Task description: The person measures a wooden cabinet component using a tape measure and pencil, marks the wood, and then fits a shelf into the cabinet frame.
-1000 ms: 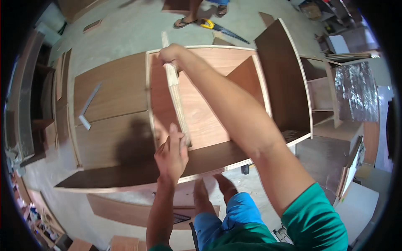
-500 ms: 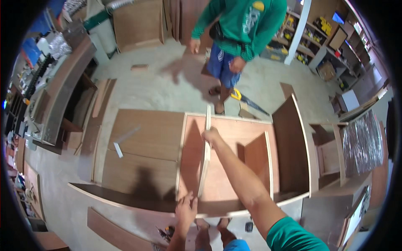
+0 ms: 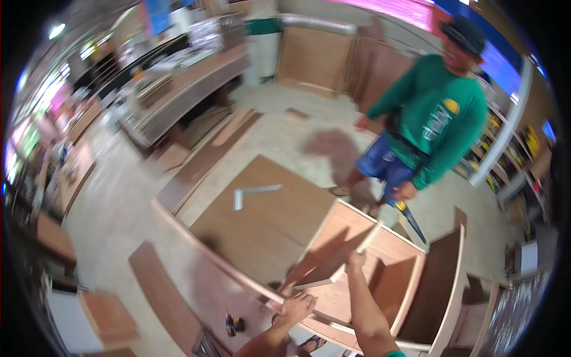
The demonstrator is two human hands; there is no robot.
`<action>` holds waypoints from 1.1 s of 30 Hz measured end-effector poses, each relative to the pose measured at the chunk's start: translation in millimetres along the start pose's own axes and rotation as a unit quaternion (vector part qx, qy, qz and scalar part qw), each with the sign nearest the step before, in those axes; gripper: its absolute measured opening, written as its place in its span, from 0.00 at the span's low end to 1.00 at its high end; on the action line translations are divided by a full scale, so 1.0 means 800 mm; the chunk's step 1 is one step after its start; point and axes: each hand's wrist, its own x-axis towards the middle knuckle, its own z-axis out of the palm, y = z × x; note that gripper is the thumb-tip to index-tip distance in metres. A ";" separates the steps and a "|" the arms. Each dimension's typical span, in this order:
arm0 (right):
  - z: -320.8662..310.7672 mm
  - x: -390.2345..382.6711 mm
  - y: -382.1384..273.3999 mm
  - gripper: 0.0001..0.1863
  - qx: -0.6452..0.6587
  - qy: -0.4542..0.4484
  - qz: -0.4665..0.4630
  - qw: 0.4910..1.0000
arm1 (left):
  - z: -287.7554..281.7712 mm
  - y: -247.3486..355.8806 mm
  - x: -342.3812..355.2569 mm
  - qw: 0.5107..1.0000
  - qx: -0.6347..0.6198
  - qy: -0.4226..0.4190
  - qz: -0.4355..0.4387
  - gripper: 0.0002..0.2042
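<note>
Your hands hold a flat, smooth brown wooden panel with a pale edge band, standing as a divider inside the open plywood cabinet box on the floor. Your right hand grips the panel's far upper edge, fingers curled over it. Your left hand closes on the near lower end. The panel's long axis runs from near left to far right, tilted. A metal L-shaped square lies on the large brown board beside it. A person in a green shirt stands beyond, holding a hand saw
</note>
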 end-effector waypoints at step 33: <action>-0.182 -0.014 0.065 0.40 -0.170 0.087 -0.071 0.979 | -0.191 0.053 0.054 0.976 -0.212 -0.045 0.032 0.25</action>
